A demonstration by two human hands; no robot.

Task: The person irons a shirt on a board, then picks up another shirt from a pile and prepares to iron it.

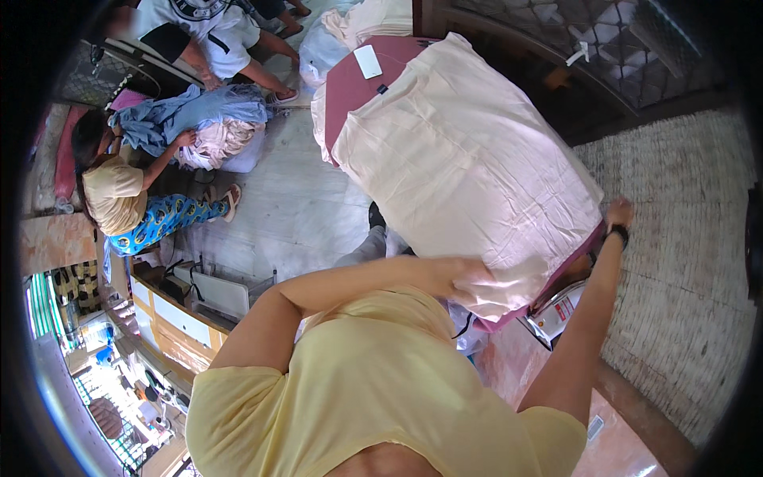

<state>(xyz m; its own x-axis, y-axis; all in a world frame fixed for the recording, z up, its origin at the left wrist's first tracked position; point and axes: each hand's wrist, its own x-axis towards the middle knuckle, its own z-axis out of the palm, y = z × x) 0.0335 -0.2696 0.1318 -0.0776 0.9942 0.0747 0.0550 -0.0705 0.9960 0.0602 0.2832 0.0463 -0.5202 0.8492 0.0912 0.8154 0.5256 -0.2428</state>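
A pale cream-pink piece of cloth lies spread, lightly creased, over a table with a maroon cover. My left hand is over the near end of the cloth, with its arm bent across my body; motion smears its fingers. Stretched far out, my right hand is closed at the cloth's right corner, and a dark band circles its wrist. What lies inside those fingers is hidden. A white flat rectangular object and a small black item rest at the table's far end.
At left, a person in a yellow top handles a heap of blue and pink cloth. Another person in white is behind the heap. A dark metal grille borders the far right. Papers lie under the table's near edge.
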